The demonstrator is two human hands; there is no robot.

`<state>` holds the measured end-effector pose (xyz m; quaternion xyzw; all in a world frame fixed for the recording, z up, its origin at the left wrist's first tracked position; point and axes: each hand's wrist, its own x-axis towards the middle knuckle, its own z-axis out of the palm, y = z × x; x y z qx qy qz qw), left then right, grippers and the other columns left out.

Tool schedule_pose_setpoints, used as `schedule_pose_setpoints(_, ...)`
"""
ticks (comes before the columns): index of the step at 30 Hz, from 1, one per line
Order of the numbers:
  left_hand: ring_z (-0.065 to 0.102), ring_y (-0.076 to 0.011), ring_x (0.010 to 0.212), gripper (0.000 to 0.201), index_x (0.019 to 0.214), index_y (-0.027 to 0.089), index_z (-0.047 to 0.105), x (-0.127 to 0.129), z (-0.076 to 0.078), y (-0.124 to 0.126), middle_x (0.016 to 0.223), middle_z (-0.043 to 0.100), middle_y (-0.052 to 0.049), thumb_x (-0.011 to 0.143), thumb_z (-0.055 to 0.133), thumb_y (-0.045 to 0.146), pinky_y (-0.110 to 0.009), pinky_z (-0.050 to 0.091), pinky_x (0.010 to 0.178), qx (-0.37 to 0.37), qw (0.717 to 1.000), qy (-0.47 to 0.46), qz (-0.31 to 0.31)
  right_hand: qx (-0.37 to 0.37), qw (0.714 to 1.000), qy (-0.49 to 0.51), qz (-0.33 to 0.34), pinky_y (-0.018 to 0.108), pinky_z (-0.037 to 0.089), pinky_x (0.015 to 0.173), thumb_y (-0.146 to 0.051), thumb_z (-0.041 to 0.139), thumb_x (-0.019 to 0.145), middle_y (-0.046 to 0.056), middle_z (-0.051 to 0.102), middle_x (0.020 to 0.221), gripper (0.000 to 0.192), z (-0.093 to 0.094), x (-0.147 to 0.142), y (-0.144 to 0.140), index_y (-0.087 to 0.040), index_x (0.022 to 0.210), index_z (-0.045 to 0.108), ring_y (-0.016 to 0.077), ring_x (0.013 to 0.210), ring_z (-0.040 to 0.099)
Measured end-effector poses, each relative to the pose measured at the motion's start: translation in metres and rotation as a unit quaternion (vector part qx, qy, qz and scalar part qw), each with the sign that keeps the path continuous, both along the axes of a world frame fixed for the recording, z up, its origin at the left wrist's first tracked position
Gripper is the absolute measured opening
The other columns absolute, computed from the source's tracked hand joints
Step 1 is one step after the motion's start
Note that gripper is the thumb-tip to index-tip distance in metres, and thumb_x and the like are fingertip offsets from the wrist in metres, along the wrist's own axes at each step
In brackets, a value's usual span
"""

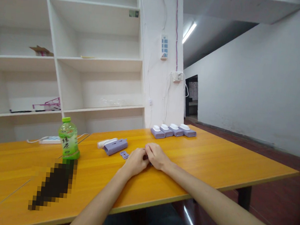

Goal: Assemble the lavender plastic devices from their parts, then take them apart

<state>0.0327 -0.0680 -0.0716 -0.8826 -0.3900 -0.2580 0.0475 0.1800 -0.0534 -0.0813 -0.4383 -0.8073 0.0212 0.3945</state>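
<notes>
Altogether, four purple units (173, 130), one bottle (69, 138), two hands (147, 157).

A green bottle (69, 139) is stood on the orange table (214, 160); four lavender units (173, 130) are lined near the white shelving (91, 60).

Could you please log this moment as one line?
left hand + right hand: together on small part | purple device: beside | table: four units behind

L hand (136, 161) & R hand (157, 156) touching, fingers curled, forearms extended.
</notes>
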Motion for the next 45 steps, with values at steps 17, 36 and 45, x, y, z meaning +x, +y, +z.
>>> schedule_pose_setpoints(17, 0.053, -0.0296, 0.114, 0.023, 0.104, 0.025, 0.071, -0.029, 0.012, 0.004, 0.115, 0.065, -0.011, 0.094, 0.051, 0.022, -0.047, 0.035, 0.099, 0.102, 0.985, 0.049, 0.132, 0.0, 0.992, 0.054, -0.11, 0.043, 0.049, 0.096, -0.041, 0.053, 0.1, 0.009, 0.065, 0.116, 0.029, 0.003, 0.012, 0.011, -0.017, 0.111, 0.064, 0.0229, 0.107, 0.062)
schedule_pose_setpoints(36, 0.055, -0.0247, 0.117, 0.019, 0.106, 0.026, 0.066, -0.011, 0.012, -0.015, 0.123, 0.065, -0.006, 0.095, 0.05, 0.026, -0.042, 0.036, 0.105, 0.101, 0.992, 0.076, -0.009, -0.057, 0.996, 0.052, -0.043, 0.037, 0.058, 0.078, -0.034, 0.058, 0.099, 0.005, 0.067, 0.107, 0.026, 0.002, 0.026, 0.014, -0.016, 0.116, 0.062, 0.0175, 0.088, 0.067)
schedule_pose_setpoints(45, 0.064, -0.0232, 0.096, 0.021, 0.085, 0.02, 0.067, -0.048, 0.006, 0.015, 0.095, 0.071, -0.008, 0.093, 0.047, 0.019, -0.043, 0.036, 0.107, 0.072, 0.995, 0.035, 0.054, -0.006, 0.978, -0.06, -0.198, 0.045, 0.054, 0.091, -0.034, 0.06, 0.097, 0.009, 0.062, 0.125, 0.029, -0.001, 0.04, 0.03, -0.018, 0.121, 0.061, 0.023, 0.107, 0.063)
